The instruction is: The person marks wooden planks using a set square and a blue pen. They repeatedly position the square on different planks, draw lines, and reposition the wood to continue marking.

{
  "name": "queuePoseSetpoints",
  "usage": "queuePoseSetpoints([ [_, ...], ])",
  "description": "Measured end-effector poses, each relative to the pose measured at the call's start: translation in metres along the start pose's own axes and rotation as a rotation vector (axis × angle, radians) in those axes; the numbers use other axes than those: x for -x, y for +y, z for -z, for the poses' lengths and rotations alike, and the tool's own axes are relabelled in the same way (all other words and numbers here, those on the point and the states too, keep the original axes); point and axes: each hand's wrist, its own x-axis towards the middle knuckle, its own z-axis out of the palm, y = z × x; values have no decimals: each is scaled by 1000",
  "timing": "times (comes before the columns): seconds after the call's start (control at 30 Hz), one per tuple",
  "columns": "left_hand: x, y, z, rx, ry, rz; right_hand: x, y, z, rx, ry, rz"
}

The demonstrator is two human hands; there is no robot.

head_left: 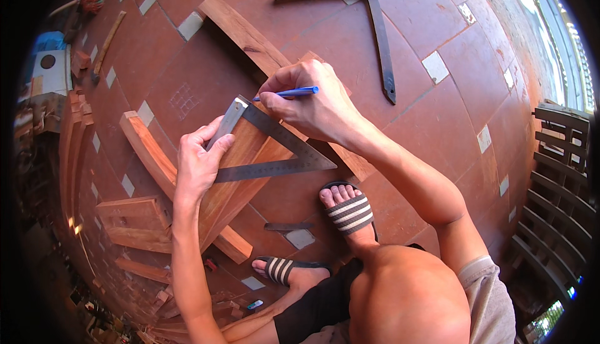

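A dark metal triangle square [270, 169] with a silver stock lies over a reddish wooden beam [220, 211]. My left hand [201, 159] is closed round the stock, thumb on one face and fingers behind. My right hand [315, 103] pinches a blue striped pen [300, 92], its tip down by the square's upper corner, at the end of the beam. Whether the tip touches the wood cannot be made out. Beneath the beam's far end runs a longer plank [244, 39], partly hidden by my right hand and the square.
A large dark L-shaped square [379, 40] lies on the tiled floor [431, 125] beyond my right hand. Another beam [150, 151] supports the near part of the work. Stacked wood [75, 137] and short blocks [134, 219] stand at left; a slatted wooden rack [556, 181] is at right.
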Motion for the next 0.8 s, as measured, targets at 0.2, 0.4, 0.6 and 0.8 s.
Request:
queuePoseSetpoints([
  [0.2, -1, -4, -2, -16, 27, -27, 0, 4, -4, 36, 1, 148],
  [0.4, -1, -2, 2, -68, -4, -7, 16, -5, 4, 175, -22, 211],
  [0.6, 0, -1, 0, -34, 2, -16, 42, -6, 23, 308, -112, 120],
  [0.8, 0, -3, 2, -51, -7, 10, 15, -16, 20, 152, -15, 131],
])
